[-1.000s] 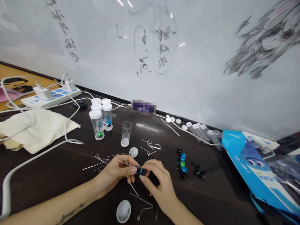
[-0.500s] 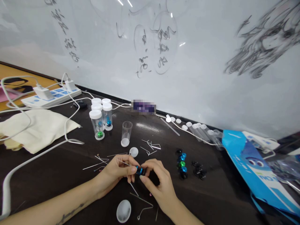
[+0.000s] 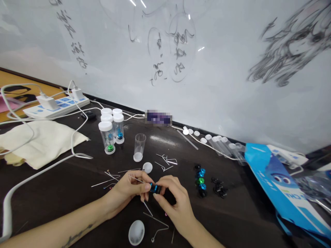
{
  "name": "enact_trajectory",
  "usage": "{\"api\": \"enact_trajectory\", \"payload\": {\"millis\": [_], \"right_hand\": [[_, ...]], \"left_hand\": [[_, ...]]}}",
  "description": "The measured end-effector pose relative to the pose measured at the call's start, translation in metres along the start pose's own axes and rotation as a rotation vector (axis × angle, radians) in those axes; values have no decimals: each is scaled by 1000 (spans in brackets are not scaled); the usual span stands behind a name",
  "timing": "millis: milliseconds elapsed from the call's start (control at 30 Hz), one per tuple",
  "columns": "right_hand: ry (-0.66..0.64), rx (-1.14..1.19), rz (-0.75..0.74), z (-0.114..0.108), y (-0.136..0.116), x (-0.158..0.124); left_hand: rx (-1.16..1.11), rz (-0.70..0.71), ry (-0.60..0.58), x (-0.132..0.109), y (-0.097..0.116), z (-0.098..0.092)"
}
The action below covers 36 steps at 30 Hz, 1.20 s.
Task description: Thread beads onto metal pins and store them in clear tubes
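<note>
Between both hands is a small blue and black spool-like part (image 3: 155, 188). My left hand (image 3: 130, 187) pinches its left end, and a thin metal wire (image 3: 136, 178) also runs through those fingers. On the part's right end, the thumb and fingers of my right hand (image 3: 176, 199) are closed. Below the left fingers a pale thin rod (image 3: 148, 208) sticks down; I cannot tell whether it is held. A bent wire with a looped end (image 3: 161, 229) lies under the hands, beside a small white dish (image 3: 136, 233). Just beyond the left fingers sits a white cap (image 3: 147, 167).
An uncapped clear tube (image 3: 140, 146) stands ahead, right of several white-capped tubes (image 3: 105, 127). Bent wires (image 3: 165, 161) lie beyond the hands. Blue, green and black spools (image 3: 201, 181) and black bits (image 3: 219, 187) are to the right, near a blue bag (image 3: 279, 186). Cables and cloth (image 3: 38, 141) are left.
Almost nothing differs. The right thumb has shifted very slightly left along the blue and black part; both hands keep their grip and place.
</note>
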State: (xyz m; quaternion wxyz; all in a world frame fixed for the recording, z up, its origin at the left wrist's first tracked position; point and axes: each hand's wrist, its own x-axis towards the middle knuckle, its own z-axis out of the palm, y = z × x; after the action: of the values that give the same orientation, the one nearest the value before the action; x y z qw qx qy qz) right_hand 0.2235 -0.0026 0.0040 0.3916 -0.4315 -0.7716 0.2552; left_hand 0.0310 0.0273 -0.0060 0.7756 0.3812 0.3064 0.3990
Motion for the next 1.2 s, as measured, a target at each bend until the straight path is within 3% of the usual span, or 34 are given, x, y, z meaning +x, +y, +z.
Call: {"api": "enact_trajectory", "payload": {"millis": [1200], "right_hand": [[-12, 13, -6, 1, 2, 0]], "left_hand": [[-11, 1, -5, 1, -2, -1]]}}
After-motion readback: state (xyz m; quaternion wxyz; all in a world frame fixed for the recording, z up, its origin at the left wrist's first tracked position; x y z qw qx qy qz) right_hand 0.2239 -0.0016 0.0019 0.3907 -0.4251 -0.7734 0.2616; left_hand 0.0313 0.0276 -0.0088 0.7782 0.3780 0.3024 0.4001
